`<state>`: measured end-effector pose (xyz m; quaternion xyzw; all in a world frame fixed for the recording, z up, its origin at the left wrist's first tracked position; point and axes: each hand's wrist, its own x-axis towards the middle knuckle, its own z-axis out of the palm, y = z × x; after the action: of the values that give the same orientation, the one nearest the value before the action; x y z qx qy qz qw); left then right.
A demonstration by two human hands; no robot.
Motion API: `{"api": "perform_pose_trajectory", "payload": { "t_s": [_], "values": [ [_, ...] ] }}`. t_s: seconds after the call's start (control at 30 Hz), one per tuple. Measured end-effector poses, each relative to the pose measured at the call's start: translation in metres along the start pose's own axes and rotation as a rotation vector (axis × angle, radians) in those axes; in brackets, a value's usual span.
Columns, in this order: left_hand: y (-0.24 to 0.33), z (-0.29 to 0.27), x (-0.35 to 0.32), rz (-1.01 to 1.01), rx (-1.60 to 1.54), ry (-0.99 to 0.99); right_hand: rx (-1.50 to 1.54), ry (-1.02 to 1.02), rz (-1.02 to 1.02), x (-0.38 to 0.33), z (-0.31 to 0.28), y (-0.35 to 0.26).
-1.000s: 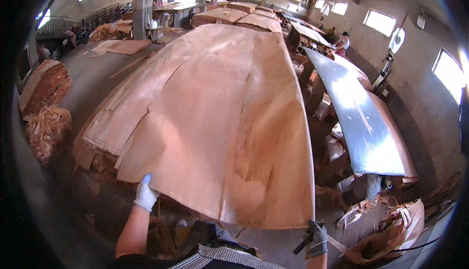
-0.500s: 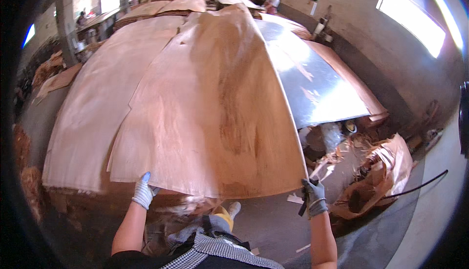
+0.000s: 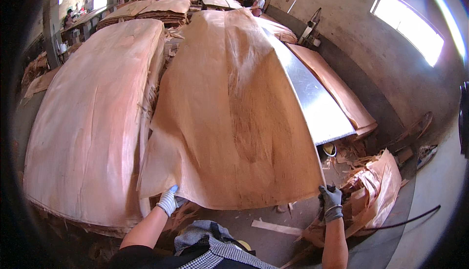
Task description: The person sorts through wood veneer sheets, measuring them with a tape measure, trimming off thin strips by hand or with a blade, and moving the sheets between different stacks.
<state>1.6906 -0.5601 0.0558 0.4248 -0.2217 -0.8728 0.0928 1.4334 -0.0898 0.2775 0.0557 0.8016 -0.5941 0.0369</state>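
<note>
I see the left hand pinching the near edge of a wide wood sheet, and the right hand its near right corner. The sheet spans between a stack and a metal sheet; torn scraps clutter the floor by the right hand.

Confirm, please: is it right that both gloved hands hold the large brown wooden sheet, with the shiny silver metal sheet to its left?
Not quite: in the head view, the shiny silver metal sheet lies to the right of the large brown wooden sheet, which the gloved left hand and right hand do hold.
</note>
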Motion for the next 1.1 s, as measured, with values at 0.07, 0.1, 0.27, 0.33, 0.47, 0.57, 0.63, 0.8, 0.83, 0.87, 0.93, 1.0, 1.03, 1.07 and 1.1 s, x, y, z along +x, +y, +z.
{"api": "perform_pose_trajectory", "payload": {
  "t_s": [0.07,0.1,0.27,0.33,0.47,0.57,0.63,0.8,0.83,0.87,0.93,1.0,1.03,1.07,1.1],
  "values": [
    [-0.016,0.033,0.017,-0.024,-0.051,-0.033,-0.005,0.002,0.022,0.048,-0.017,-0.002],
    [-0.028,0.051,0.027,-0.034,-0.079,-0.04,0.002,-0.004,0.015,0.074,-0.029,-0.001],
    [-0.091,0.157,0.054,0.014,-0.284,-0.094,-0.048,-0.018,-0.002,0.226,-0.105,0.031],
    [-0.115,0.185,0.071,0.043,-0.305,-0.092,-0.025,-0.053,-0.005,0.273,-0.12,0.036],
    [-0.161,0.276,0.08,0.148,-0.246,-0.109,-0.07,-0.043,-0.064,0.383,-0.162,0.048],
    [-0.182,0.315,0.099,0.096,-0.27,-0.037,-0.085,-0.081,-0.012,0.44,-0.154,0.045],
    [-0.202,0.347,0.109,0.12,-0.265,-0.031,-0.062,-0.114,-0.013,0.472,-0.154,0.042],
    [-0.257,0.391,0.15,-0.007,-0.21,-0.057,-0.131,-0.092,-0.077,0.558,-0.189,0.084],
    [-0.264,0.396,0.16,-0.023,-0.215,-0.077,-0.143,-0.081,-0.104,0.572,-0.194,0.088],
    [-0.278,0.387,0.171,-0.015,-0.203,-0.012,-0.126,-0.125,-0.032,0.573,-0.186,0.084],
    [-0.301,0.399,0.185,-0.078,-0.186,-0.017,-0.101,-0.117,-0.043,0.585,-0.2,0.085],
    [-0.309,0.411,0.182,-0.117,-0.159,0.061,-0.116,-0.141,0.018,0.577,-0.195,0.07],
    [-0.311,0.415,0.186,-0.119,-0.167,0.062,-0.137,-0.156,0.062,0.58,-0.194,0.068],
    [-0.313,0.422,0.193,-0.122,-0.176,0.053,-0.123,-0.165,0.056,0.587,-0.194,0.067],
    [-0.314,0.428,0.2,-0.122,-0.187,0.046,-0.11,-0.176,0.05,0.596,-0.191,0.068]
  ]
}}
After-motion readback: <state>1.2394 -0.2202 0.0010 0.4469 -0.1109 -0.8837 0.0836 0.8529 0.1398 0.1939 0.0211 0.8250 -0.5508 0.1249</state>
